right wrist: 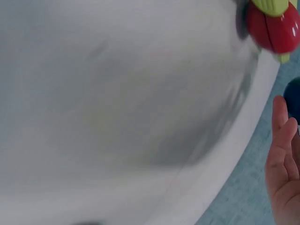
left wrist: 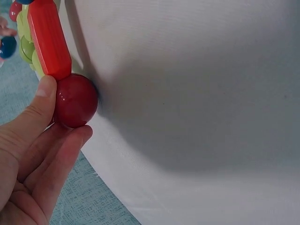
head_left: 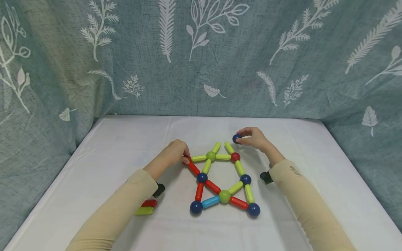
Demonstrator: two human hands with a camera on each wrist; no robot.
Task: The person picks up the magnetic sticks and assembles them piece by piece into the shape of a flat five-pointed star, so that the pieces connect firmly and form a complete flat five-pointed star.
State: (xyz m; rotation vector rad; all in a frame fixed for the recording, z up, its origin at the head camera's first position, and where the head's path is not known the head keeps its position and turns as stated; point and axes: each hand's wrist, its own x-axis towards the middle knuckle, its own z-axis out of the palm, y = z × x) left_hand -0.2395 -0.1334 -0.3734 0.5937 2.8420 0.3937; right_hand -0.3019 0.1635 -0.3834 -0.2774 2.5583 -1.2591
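Observation:
At the left corner of a flat structure of magnetic rods and balls, my left hand (head_left: 173,152) pinches a red ball (left wrist: 76,101) between thumb and fingers. A red rod (left wrist: 49,40) touches that ball. My right hand (head_left: 255,140) holds a dark blue ball (head_left: 236,138) by the fingertips, just beyond the structure's far right side. Two green rods, one at the left (head_left: 216,147) and one at the right (head_left: 229,148), point away with free far ends. They rise from a green ball (head_left: 211,156) and a red ball (head_left: 235,157). The blue ball is apart from both rods.
Nearer me, the structure continues with blue balls (head_left: 202,178), a green ball (head_left: 224,196), red rods and a light blue rod (head_left: 210,202). A loose red rod (head_left: 149,203) and green rod (head_left: 144,211) lie partly behind my left sleeve. A patterned curtain (head_left: 201,87) hangs behind the white-covered table (head_left: 94,174).

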